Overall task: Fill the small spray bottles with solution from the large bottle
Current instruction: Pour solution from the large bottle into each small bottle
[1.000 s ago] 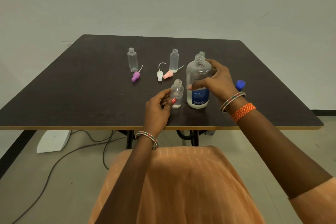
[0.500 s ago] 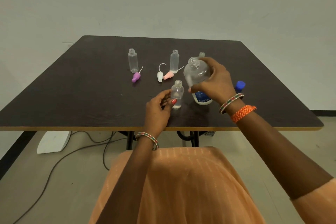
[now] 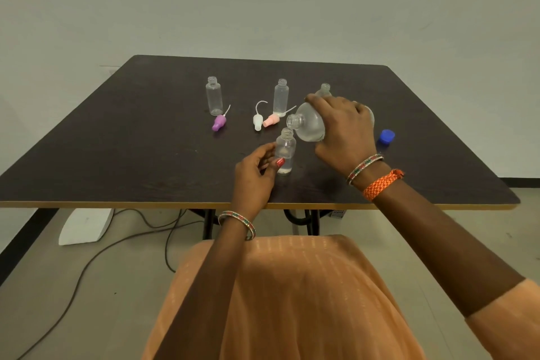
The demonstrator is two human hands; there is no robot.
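My right hand (image 3: 342, 128) grips the large clear bottle (image 3: 309, 124), tipped nearly sideways with its open mouth pointing left, just above a small clear bottle (image 3: 285, 152). That small bottle stands upright near the front of the dark table (image 3: 117, 155), and my left hand (image 3: 257, 175) pinches its lower part between thumb and fingers. A little liquid shows at its bottom. Three more small open bottles stand further back: one at the left (image 3: 214, 95), one in the middle (image 3: 280, 97), and one (image 3: 324, 90) mostly hidden behind my right hand.
Three spray tops lie on the table: purple (image 3: 219, 122), white (image 3: 257, 121) and pink (image 3: 271, 120). The large bottle's blue cap (image 3: 386, 136) rests to the right. Under the table run cables (image 3: 163, 231), and a white block (image 3: 84, 225) lies on the floor.
My right hand has lifted the large bottle off the table and tipped it leftward, bringing its mouth over the small bottle. My left hand kept its hold on the small bottle.
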